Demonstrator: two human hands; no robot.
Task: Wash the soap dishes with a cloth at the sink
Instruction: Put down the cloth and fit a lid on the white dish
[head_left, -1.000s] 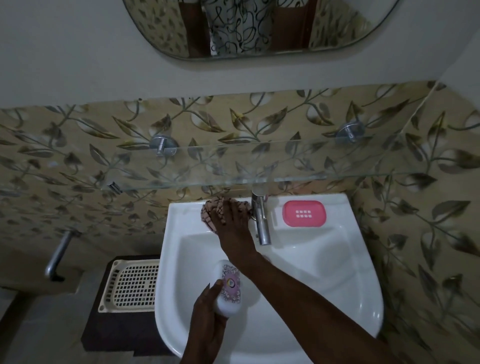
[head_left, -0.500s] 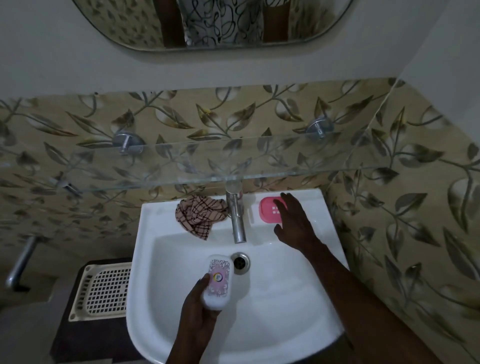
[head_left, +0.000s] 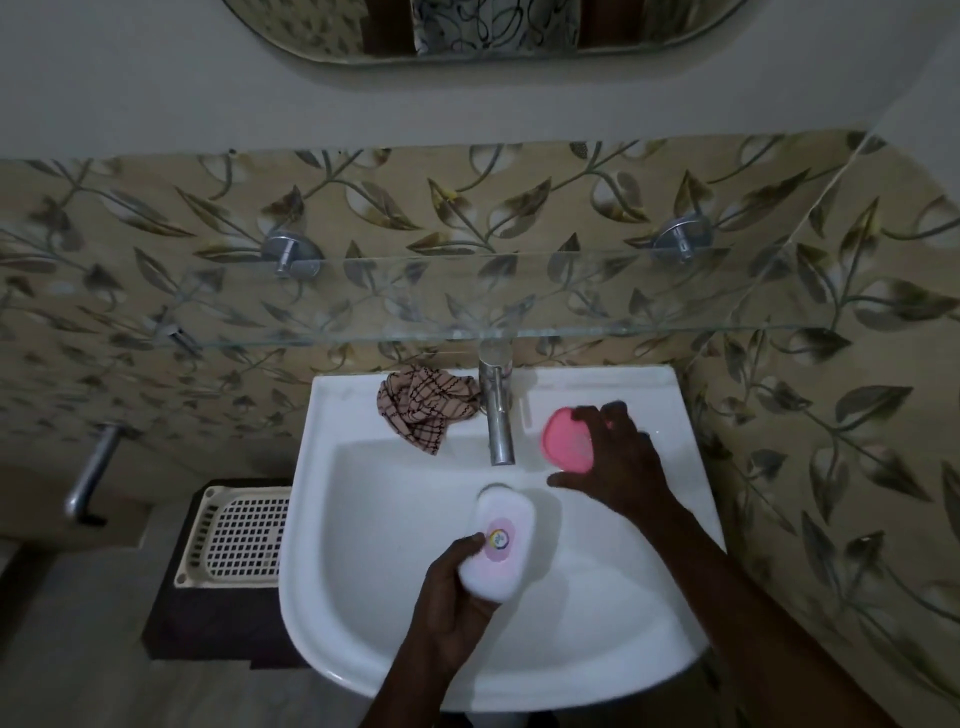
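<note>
The white soap dish (head_left: 497, 545) carries a round pink emblem with a small yellow-ringed logo, too small to read. My left hand (head_left: 451, 608) grips it over the near middle of the sink (head_left: 597, 623). My right hand (head_left: 615, 462) clasps the pink soap dish (head_left: 566, 441), tilted, just right of the tap (head_left: 497, 415). The checked cloth (head_left: 423, 405) lies crumpled on the far rim, left of the tap.

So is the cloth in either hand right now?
No, the cloth lies bunched on the sink rim left of the tap, untouched by either hand.
</note>
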